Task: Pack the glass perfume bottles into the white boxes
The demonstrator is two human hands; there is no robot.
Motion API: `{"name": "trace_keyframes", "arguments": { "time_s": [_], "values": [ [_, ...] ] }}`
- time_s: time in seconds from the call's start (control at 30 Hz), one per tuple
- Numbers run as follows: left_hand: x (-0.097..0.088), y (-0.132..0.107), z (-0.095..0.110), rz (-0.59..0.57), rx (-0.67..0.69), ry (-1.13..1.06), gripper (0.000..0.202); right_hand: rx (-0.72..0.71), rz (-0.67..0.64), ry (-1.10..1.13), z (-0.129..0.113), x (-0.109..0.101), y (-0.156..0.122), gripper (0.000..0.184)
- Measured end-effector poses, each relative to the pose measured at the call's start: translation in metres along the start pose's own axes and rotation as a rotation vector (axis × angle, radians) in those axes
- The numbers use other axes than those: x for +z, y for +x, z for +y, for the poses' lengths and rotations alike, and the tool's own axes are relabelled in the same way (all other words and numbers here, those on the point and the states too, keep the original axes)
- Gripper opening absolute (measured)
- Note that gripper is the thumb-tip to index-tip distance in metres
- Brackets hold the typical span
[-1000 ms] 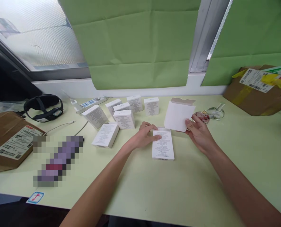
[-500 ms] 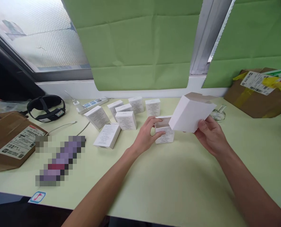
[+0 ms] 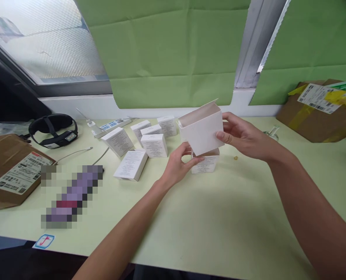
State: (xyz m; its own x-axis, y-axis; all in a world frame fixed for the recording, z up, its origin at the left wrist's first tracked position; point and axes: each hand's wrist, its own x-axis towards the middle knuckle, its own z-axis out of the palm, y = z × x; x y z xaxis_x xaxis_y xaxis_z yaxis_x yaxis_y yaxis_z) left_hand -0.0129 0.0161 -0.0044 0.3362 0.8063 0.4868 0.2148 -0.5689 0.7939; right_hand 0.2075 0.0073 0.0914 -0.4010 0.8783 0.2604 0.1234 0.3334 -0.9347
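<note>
My right hand (image 3: 243, 136) grips a plain white cardboard box (image 3: 203, 134) by its right end, thumb on the near side. This box is tilted in the air, its open end and a raised flap facing up. Beneath it stands a smaller white box (image 3: 205, 164) with printed text on its front and an open top, partly covered by the raised one. My left hand (image 3: 179, 163) is closed around the left side of the smaller box, thumb at its front edge. Whatever lies inside either box is hidden.
Several printed white boxes (image 3: 154, 146) are grouped left of my hands. Beyond them lie a power strip (image 3: 114, 125) and a black headset (image 3: 55, 132). Brown cartons (image 3: 18, 171) flank the table. A small yellowish bit (image 3: 235, 158) and a glass object (image 3: 272, 133) lie to the right.
The plain box in my right hand has moved left and turned, its open end swinging from upper right to upper left. My left hand keeps its hold on the smaller box.
</note>
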Motion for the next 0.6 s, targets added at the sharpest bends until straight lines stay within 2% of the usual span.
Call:
{"name": "trace_keyframes", "arguments": {
  "time_s": [0.23,0.47,0.53,0.6],
  "values": [
    [0.000,0.001,-0.001,-0.003,-0.047,-0.071,0.043,-0.012,-0.083,-0.122,0.001,-0.008,-0.002,0.038],
    [0.002,0.000,-0.002,0.018,-0.051,-0.085,0.042,-0.107,-0.079,-0.143,-0.006,0.004,-0.002,0.037],
    [0.002,0.000,-0.002,0.022,-0.046,-0.092,0.042,-0.095,-0.061,-0.101,-0.008,0.004,-0.003,0.039],
    [0.002,0.000,-0.001,0.015,-0.042,-0.103,0.043,-0.082,0.037,-0.048,-0.009,0.002,-0.004,0.040]
  ]
}}
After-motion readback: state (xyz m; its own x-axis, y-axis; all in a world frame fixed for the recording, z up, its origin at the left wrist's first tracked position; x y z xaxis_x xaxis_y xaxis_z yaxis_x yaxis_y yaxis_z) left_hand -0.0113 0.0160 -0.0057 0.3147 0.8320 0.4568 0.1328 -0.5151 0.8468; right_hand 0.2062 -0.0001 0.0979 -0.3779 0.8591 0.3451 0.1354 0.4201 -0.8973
